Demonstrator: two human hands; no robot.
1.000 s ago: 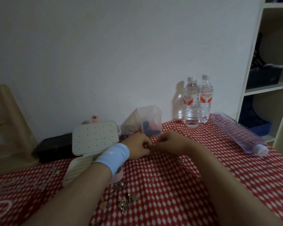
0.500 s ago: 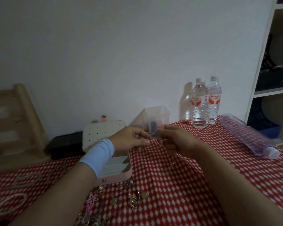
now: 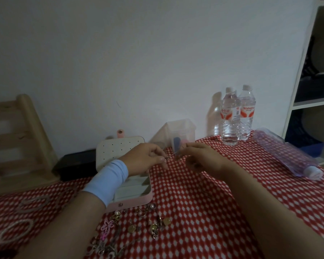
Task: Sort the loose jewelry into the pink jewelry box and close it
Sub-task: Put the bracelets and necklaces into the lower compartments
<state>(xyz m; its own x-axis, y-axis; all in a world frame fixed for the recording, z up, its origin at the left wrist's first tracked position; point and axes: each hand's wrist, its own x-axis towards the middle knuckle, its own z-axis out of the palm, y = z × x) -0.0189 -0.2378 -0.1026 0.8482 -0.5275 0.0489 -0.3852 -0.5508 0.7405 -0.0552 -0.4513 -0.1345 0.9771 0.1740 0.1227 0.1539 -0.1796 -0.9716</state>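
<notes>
From the head camera, both forearms reach forward over the table [image 3: 204, 212] and meet above its far middle. The left hand [image 3: 145, 158], with a pale blue wristband [image 3: 108, 178] behind it, is raised with knuckles up, and its grip is a thumb-and-fingertip pinch on one end of a silvery piece [image 3: 173, 155]. The right hand [image 3: 202, 157] faces it, its grip pinched on the other end. The piece is held clear of the cloth, and its long axis runs left to right, rising slightly toward the right. What kind of jewelry it is cannot be made out.

The pink jewelry box [image 3: 138, 200] sits open under the left wrist, with its lid [image 3: 116, 152] standing upright on the far side and its opening facing upward. The loose jewelry [image 3: 138, 224] lies scattered just near of the box.
</notes>
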